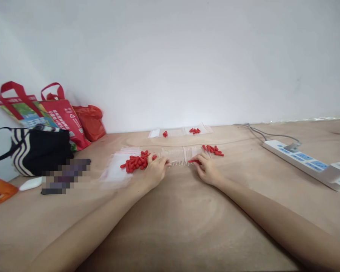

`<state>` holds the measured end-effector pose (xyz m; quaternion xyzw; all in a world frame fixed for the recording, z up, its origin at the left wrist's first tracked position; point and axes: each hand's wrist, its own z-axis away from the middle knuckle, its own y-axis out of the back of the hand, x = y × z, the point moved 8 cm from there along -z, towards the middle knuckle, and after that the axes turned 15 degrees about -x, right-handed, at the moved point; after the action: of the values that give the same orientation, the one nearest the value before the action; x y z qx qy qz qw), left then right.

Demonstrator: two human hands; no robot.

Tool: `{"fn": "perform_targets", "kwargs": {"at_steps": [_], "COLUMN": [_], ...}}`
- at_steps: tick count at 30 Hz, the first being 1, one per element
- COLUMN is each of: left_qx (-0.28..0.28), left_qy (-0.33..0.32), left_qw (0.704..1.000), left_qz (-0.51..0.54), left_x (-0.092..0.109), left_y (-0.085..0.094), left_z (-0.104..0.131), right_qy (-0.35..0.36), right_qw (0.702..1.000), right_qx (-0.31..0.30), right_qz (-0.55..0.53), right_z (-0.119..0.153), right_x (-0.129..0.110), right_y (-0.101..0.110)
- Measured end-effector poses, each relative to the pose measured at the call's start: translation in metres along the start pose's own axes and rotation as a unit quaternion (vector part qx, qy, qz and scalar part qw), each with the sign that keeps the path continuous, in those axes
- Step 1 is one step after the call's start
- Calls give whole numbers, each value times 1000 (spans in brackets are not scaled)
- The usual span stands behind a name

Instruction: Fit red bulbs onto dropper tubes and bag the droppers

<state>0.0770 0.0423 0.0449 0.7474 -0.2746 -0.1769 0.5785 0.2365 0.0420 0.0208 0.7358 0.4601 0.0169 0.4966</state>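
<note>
My left hand (158, 168) is closed, its fingertips pinching what looks like a thin clear tube (173, 162). Between the thumb and fingers of my right hand (206, 170) is a red rubber bulb (194, 161), lying sideways and partly covered. A row of clear tubes (177, 155) lies side by side on the table between and beyond both hands. Left of my left hand, a heap of red rubber bulbs (136, 162) rests on clear plastic bags (115, 172). Several more red bulbs (214, 150) lie just past my right hand.
Farther back, a clear bag (205, 129) lies by a few red bulbs (195, 131). A power strip (303, 160) with plugs and a grey cord (274, 136) is on the right. Shopping bags (65, 117) and a black bag (45, 151) stand at the left of the wooden table (175, 226).
</note>
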Motion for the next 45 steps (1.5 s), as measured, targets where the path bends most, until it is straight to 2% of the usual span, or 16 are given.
{"fn": "perform_targets", "kwargs": {"at_steps": [3, 5, 8, 18, 26, 35, 45], "left_qx": [59, 70, 64, 40, 60, 82, 54], "left_qy": [-57, -70, -78, -75, -142, -186, -208], "left_qw": [997, 995, 994, 995, 985, 974, 975], "left_qz": [11, 20, 34, 56, 75, 104, 55], "left_x": [5, 5, 7, 7, 14, 19, 27], "left_y": [-4, -6, -8, -11, -11, -10, -13], "left_z": [13, 14, 13, 11, 14, 17, 18], "right_qy": [-11, -14, -12, -4, 41, 43, 53], "right_qw": [999, 997, 995, 994, 990, 989, 990], "right_qx": [-23, -42, -59, -61, -74, -68, -70], "right_qz": [-41, -64, -85, -88, -109, -121, -108], "right_z": [-2, -2, -3, -2, -4, -4, -2], "right_x": [-10, -16, -21, -22, -28, -31, -30], "right_y": [-7, -12, -16, -15, -16, -14, -15]}}
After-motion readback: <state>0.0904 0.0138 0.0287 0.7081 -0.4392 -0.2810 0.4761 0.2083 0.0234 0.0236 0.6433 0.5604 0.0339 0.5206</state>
